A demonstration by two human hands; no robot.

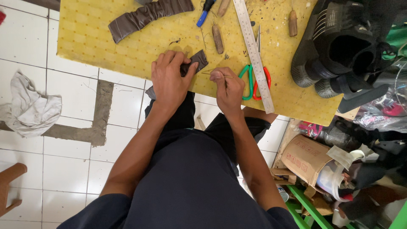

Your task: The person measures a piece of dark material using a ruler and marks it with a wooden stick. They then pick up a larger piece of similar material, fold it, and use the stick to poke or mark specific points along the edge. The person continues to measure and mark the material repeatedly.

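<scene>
At the near edge of the yellow perforated cutting mat (pixel 101 38), the right hand (pixel 229 87) pinches a thin, pale needle-like tool (pixel 217 74) between thumb and forefinger, the other fingers curled in beneath; the tool lies nearly level, its long axis running left to right, and its free end points left toward the small dark grey leather strip (pixel 197 60) held by the other hand. That strip lies just left of and slightly farther than the tool's tip, close but with a sliver of mat between them, and it slants from near left to far right. The left hand (pixel 169 80) presses down over the near-left part of the strip, fingers closed around it and thumb reaching toward the exposed far end, so only that end shows. The left hand is the one on the strip; the right is just beside it. Both forearms rise from the near side, wrists bent over the mat's edge. Just right of the right hand lie scissors with one green and one red handle (pixel 253 80) under a long steel ruler (pixel 254 53). Farther off are a wooden-handled awl (pixel 217 39), a longer dark leather piece (pixel 146 17) and, far right, a black shoe (pixel 339 46).
</scene>
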